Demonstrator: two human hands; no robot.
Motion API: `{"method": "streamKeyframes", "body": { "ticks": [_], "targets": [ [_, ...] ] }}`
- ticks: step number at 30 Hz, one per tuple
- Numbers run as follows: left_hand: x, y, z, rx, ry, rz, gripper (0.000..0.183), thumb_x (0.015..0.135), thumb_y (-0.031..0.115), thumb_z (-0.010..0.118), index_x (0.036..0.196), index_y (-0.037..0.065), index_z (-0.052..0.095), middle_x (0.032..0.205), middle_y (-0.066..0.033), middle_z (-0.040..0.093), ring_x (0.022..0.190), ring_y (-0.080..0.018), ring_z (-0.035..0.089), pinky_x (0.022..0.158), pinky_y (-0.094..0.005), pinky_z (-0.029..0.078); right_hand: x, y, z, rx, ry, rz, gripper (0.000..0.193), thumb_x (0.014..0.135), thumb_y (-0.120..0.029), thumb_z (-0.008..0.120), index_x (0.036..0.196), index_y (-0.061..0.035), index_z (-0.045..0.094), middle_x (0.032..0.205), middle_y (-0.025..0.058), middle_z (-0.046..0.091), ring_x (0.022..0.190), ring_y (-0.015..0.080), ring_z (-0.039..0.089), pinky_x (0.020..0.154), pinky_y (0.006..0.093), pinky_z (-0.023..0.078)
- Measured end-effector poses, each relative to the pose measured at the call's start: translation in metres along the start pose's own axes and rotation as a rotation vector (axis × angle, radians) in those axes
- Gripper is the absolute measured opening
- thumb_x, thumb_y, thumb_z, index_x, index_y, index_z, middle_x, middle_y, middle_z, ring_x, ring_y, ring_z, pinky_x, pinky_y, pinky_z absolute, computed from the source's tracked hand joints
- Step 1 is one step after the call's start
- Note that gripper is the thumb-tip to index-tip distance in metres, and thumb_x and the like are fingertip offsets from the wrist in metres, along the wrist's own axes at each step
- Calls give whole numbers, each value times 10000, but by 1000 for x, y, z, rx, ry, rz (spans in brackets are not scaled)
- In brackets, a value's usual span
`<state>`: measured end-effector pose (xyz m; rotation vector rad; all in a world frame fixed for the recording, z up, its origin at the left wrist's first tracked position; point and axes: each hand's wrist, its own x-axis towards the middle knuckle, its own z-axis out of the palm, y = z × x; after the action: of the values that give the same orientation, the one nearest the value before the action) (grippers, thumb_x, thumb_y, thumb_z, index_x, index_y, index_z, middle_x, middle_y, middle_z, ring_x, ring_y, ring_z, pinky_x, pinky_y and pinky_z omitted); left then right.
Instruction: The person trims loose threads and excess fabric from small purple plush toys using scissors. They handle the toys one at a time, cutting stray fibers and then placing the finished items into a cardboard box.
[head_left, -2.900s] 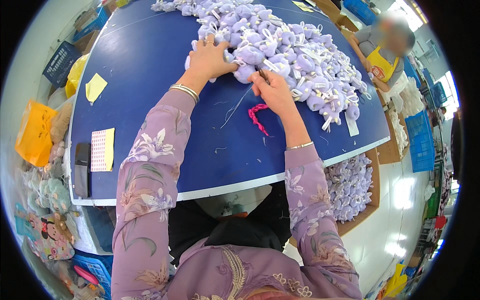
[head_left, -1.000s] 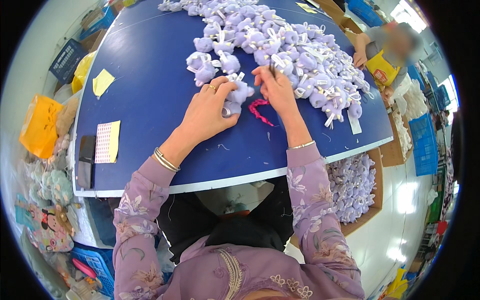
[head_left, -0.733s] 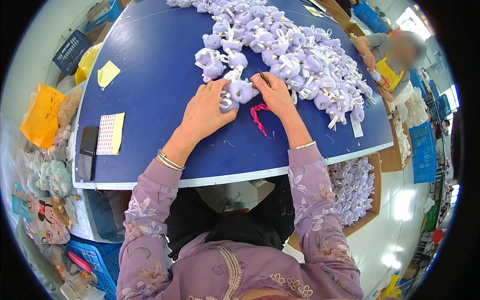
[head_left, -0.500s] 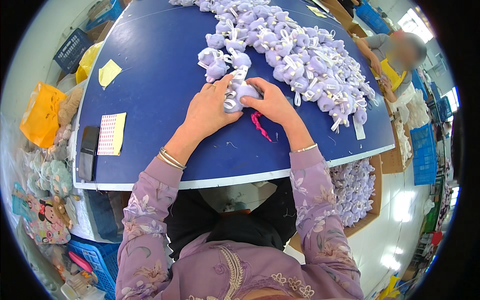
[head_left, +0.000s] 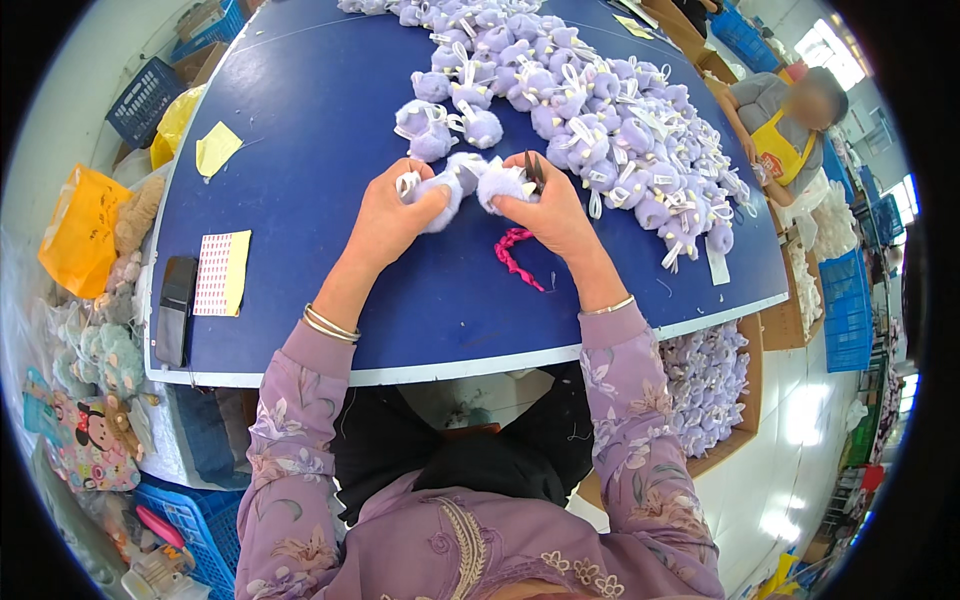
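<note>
Holding a purple plush toy (head_left: pixel 465 185), hands (head_left: pixel 470 205) near cardboard box (head_left: pixel 745 420) of plush.

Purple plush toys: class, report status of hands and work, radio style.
Left hand grips one purple plush toy. Right hand pinches another, small scissors in fingers. Pink cord lies below. Toy pile just beyond.

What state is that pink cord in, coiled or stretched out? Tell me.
Bunched and twisted: the pink cord lies kinked on the blue table, below the right hand.

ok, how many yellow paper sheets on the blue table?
3. One plain yellow sheet near the table's far-left edge; one yellow sheet with a red dot grid beside the dark phone; one small piece at the far end. The plush pile may hide more.
</note>
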<state>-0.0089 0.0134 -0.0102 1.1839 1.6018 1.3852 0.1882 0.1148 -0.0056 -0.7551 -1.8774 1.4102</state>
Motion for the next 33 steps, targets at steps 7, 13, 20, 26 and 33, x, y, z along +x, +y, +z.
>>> {"method": "streamKeyframes", "body": {
  "ticks": [7, 13, 20, 26, 33],
  "targets": [
    [-8, 0, 13, 437, -46, 257, 334, 770, 179, 723, 1063, 56, 619, 979, -95, 655, 918, -212, 599, 817, -338, 473, 1, 4, 2, 76, -75, 9, 383, 812, -291, 745, 1007, -5, 581, 907, 31, 600, 797, 78, 526, 690, 242, 448],
    [-5, -1, 10, 427, 1, 510, 399, 836, 253, 662, 1168, 37, 613, 1042, -109, 640, 974, -224, 567, 892, -380, 415, -4, -6, 8, 134, -72, 100, 382, 934, -374, 602, 1013, 0, 594, 883, 18, 596, 781, 74, 509, 661, 235, 423],
    [-12, 9, 25, 450, 3, 476, 310, 858, 229, 627, 1093, 25, 635, 818, -86, 640, 777, -185, 594, 816, -355, 412, -4, 3, 22, 59, -36, -10, 325, 988, -315, 529, 975, 4, 592, 824, -3, 556, 753, 53, 462, 630, 233, 394],
    [-11, 12, 22, 123, -72, 204, 343, 831, 104, 643, 1160, 10, 614, 866, -55, 647, 779, -105, 616, 677, -266, 488, -2, 3, 22, 317, 63, 54, 208, 958, -238, 591, 922, -34, 588, 696, -32, 511, 563, 24, 424, 487, 201, 344],
    [-11, 9, 27, 58, -37, 241, 447, 900, 179, 619, 1302, 22, 501, 966, -64, 641, 895, -125, 603, 824, -284, 473, 0, -7, 13, 241, 184, 80, 223, 957, -268, 590, 939, -46, 583, 664, -21, 495, 480, 43, 393, 424, 209, 308]
  ]
}}
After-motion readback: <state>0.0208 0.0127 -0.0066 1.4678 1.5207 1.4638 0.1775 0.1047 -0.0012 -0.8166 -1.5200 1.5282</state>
